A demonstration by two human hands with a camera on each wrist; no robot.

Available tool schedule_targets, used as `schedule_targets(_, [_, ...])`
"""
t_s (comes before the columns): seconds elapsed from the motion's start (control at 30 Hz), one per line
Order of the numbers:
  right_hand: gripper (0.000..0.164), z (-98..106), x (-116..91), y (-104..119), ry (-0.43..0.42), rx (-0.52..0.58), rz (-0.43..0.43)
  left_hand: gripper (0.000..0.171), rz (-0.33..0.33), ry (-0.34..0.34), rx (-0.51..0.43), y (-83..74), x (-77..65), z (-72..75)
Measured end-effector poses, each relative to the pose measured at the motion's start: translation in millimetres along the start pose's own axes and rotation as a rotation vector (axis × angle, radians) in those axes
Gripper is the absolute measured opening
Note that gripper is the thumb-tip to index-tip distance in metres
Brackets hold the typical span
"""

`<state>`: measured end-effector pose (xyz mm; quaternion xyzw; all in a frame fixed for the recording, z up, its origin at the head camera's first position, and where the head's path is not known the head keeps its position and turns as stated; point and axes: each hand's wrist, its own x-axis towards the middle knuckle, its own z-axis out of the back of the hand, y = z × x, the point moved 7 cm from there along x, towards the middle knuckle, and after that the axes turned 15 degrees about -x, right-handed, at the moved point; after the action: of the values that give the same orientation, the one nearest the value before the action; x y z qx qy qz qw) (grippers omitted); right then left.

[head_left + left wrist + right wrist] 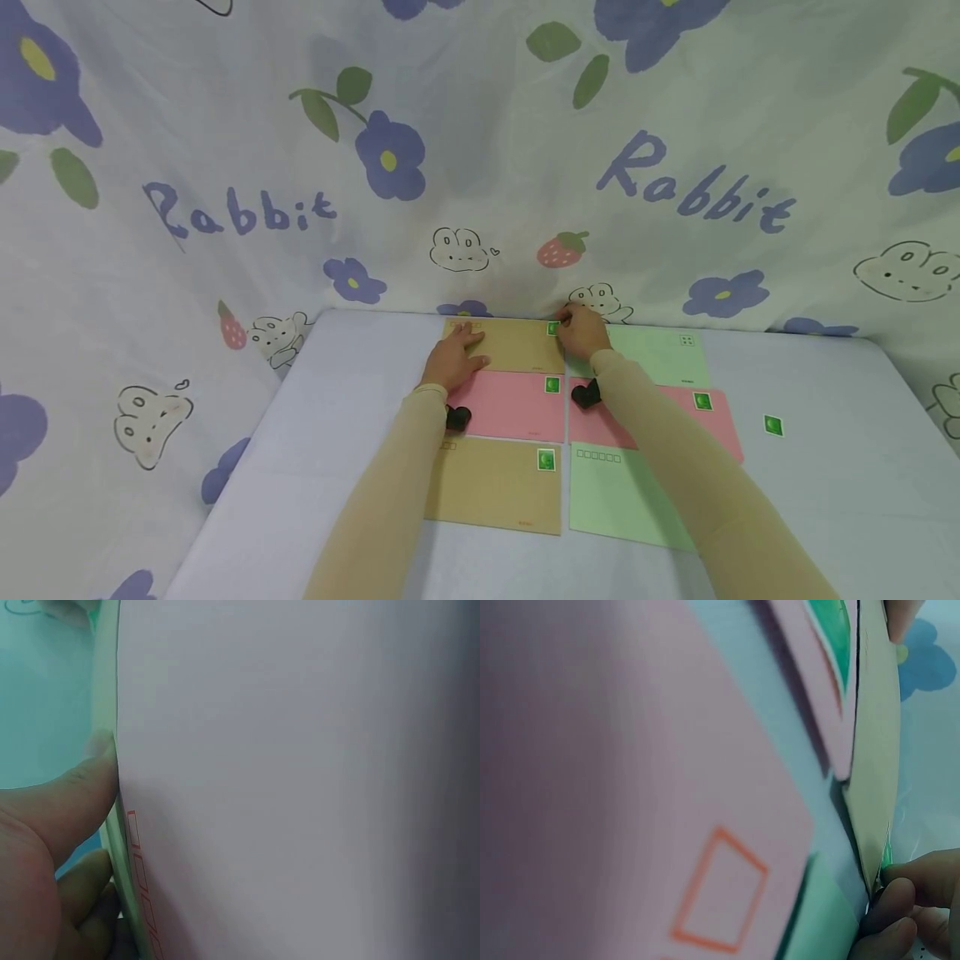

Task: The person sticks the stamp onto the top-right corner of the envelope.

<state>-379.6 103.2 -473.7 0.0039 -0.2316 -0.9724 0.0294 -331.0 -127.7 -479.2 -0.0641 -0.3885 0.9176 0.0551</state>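
Observation:
A tan envelope (517,350) lies at the back of the table, left of centre. My left hand (452,357) rests on its left end with the fingers spread; in the left wrist view the thumb of that hand (67,810) lies along the envelope's near edge. At the upper right corner is a small green stamp (552,328). My right hand (585,333) pinches the stamp at its right side with curled fingers. The right wrist view shows a green sliver of stamp (887,853) at those fingertips, over the tan corner.
A stamped pink envelope (517,404) and a stamped tan envelope (495,483) lie nearer. To the right are a green envelope (660,354), a stamped pink envelope (712,425) and another green envelope (607,492). One loose stamp (773,426) lies further right. A patterned curtain (480,167) hangs behind.

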Motion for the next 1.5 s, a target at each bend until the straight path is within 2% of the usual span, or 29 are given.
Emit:
schedule_targets(0.47, [0.020,3.6,-0.9,3.2,-0.014,-0.021,0.042,0.055,0.004,0.002,-0.002,0.2,0.6,0.0])
schedule_targets(1.5, [0.023,2.1,-1.5,3.3,0.038,0.013,0.040,0.053,-0.007,-0.009,0.005,-1.2,-0.1,0.5])
